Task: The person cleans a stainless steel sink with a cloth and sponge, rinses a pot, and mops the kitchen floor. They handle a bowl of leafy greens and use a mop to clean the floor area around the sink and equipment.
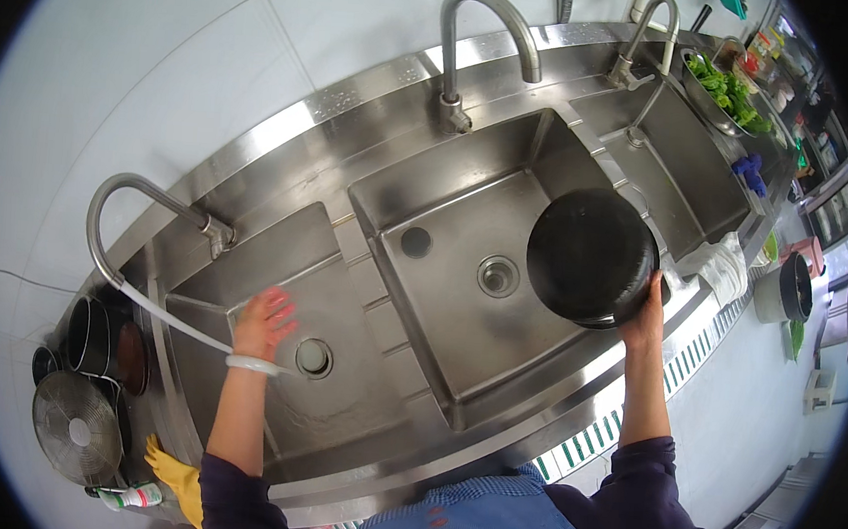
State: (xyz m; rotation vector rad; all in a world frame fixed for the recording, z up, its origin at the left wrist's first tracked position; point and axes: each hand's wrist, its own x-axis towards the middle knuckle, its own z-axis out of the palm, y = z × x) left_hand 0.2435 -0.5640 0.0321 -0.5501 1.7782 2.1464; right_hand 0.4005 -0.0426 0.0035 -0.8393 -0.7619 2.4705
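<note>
My right hand (643, 309) grips a round black vessel (593, 256) by its edge. It is held above the right side of the middle stainless-steel sink (430, 287), and a second rim shows under its lower edge. My left hand (263, 325) is slightly blurred, its fingers spread and holding nothing visible, above the left sink (355, 400). A pale bangle (252, 364) circles that wrist. From the left faucet (146, 184) a white hose (176, 324) runs to the wrist, which hides part of it. Rippling water covers the left sink's bottom around the drain (313, 358).
A tall faucet (486, 3) arches over the middle sink. Water runs into the right sink (667, 163), near a metal bowl of leafy greens (727, 94). A white cloth (722, 267) hangs over the front edge. Black pots (87, 333), a mesh strainer (77, 428) and a yellow glove (177, 476) are at left.
</note>
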